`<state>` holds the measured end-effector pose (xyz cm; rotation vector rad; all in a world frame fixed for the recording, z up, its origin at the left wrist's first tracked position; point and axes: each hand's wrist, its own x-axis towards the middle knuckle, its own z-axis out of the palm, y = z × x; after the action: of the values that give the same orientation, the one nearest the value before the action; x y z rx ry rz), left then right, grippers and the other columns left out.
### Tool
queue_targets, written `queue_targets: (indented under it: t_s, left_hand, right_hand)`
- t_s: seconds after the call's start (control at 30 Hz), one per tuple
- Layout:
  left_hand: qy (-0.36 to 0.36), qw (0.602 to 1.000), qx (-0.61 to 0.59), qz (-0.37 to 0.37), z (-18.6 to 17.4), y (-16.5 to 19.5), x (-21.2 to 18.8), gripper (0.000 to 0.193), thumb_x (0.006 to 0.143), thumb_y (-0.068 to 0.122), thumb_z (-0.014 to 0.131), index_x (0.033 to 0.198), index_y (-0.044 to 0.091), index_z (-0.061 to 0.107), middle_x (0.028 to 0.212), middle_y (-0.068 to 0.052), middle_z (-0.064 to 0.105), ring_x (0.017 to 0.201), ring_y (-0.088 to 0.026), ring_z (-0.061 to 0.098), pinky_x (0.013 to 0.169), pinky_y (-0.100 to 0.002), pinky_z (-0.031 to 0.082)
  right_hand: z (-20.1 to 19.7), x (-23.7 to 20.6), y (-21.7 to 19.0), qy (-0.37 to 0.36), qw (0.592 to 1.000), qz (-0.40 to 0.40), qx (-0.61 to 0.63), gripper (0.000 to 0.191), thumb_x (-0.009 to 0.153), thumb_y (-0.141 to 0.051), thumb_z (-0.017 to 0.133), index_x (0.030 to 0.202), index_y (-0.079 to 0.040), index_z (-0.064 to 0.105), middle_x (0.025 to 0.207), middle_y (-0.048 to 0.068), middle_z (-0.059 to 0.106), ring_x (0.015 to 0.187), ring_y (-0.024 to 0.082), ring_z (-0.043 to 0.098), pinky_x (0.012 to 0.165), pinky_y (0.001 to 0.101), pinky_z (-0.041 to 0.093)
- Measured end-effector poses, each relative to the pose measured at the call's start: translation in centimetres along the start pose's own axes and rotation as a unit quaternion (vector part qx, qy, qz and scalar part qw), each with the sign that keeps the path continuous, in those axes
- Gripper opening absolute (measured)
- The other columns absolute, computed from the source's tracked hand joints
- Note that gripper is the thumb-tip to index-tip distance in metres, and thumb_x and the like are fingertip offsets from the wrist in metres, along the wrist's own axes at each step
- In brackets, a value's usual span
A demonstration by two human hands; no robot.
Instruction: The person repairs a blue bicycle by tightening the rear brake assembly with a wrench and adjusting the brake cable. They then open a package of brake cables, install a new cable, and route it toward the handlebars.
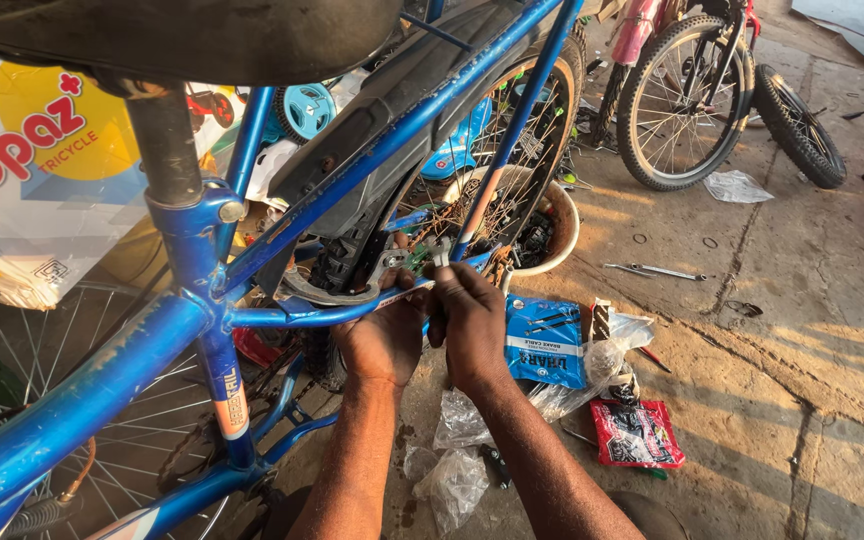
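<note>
1. Left hand (384,335): fingers curled, closed around the lower blue frame tube (322,315) of the bicycle, just beside the rear wheel. Thumb side sits up against the metal brake caliper (392,265).
2. Right hand (470,322): fingers folded tightly, pinched on a small silver part (439,252) at the caliper, beside the rim. Exactly what the fingertips grip is too small to tell.
3. The two hands sit side by side, touching or nearly so, both closed on the work; neither is spread open.
4. Blue bicycle frame (102,385): glossy blue paint, scuffed in places; seat post (164,145) dark grey, with the underside of a black saddle (182,35) at the top edge of view.
5. Rear wheel (522,150): spoked, dark tyre, dark mudguard (392,100) running over it. The caliper is silver and curved, and sits between the frame stays, against the tyre.
6. On the concrete floor (802,300) just right of the hands: blue flat packet (544,342), red packet (637,433), crumpled clear plastic bags (452,480).
7. Further right: a pair of metal spanners (652,270) lying on the floor, well apart from the hands.
8. White bowl-shaped tub (564,232) behind the wheel. Second bicycle wheel (687,100) and a loose tyre (800,125) at the upper right.
</note>
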<state>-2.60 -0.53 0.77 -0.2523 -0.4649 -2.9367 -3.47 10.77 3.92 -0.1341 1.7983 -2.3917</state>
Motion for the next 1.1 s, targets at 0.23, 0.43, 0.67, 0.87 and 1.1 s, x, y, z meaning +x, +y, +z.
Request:
queue_targets:
  t_s: [0.23,0.43,0.67,0.87,1.1]
  left_hand:
    - [0.038,0.999,-0.012,0.006,-1.2,-0.2,0.2,0.047,0.093,0.029,0.059,0.127,-0.003,0.065,0.101,-0.010,0.072,0.094,-0.023,0.063,0.089,-0.037,0.051]
    - [0.041,0.999,-0.008,0.008,-1.6,-0.2,0.3,0.043,0.098,0.023,0.058,0.134,0.001,0.063,0.114,-0.010,0.073,0.108,-0.023,0.064,0.100,-0.040,0.048]
    - [-0.029,0.998,-0.019,0.045,-0.9,0.1,0.3,0.036,0.104,0.027,0.058,0.123,-0.002,0.067,0.115,-0.017,0.071,0.115,-0.028,0.066,0.105,-0.046,0.053]
    - [0.026,0.998,0.000,0.048,-0.5,0.1,-0.1,0.035,0.092,0.027,0.059,0.119,0.008,0.070,0.120,-0.011,0.074,0.101,-0.022,0.066,0.090,-0.042,0.052]
    - [0.032,0.998,-0.036,0.051,-1.9,-0.2,0.1,0.028,0.096,0.031,0.062,0.111,0.009,0.070,0.107,-0.006,0.072,0.098,-0.021,0.063,0.093,-0.043,0.046]
  right_hand:
    - [-0.3,0.5,0.5,0.004,0.999,-0.031,-0.026,0.028,0.106,-0.027,0.056,0.101,-0.002,0.066,0.067,0.001,0.055,0.050,0.008,0.047,0.042,0.0263,0.037]
    - [-0.7,0.5,1.1,-0.035,0.992,-0.031,-0.115,0.030,0.102,-0.025,0.058,0.124,-0.006,0.067,0.077,0.000,0.066,0.060,0.008,0.057,0.052,0.0255,0.047]
    - [-2.0,1.0,-1.0,-0.062,0.924,-0.250,-0.281,0.029,0.096,-0.020,0.069,0.121,-0.006,0.074,0.097,0.003,0.071,0.086,0.010,0.069,0.072,0.0270,0.060]
    - [-1.6,1.0,-4.3,-0.018,0.770,-0.413,-0.485,0.018,0.090,-0.019,0.076,0.107,-0.015,0.081,0.084,0.001,0.068,0.091,0.021,0.060,0.098,0.0475,0.038]
    - [0.7,0.6,-6.9,-0.011,0.718,-0.461,-0.522,0.018,0.088,-0.020,0.075,0.105,-0.024,0.083,0.085,-0.002,0.066,0.100,0.022,0.057,0.107,0.0549,0.027]
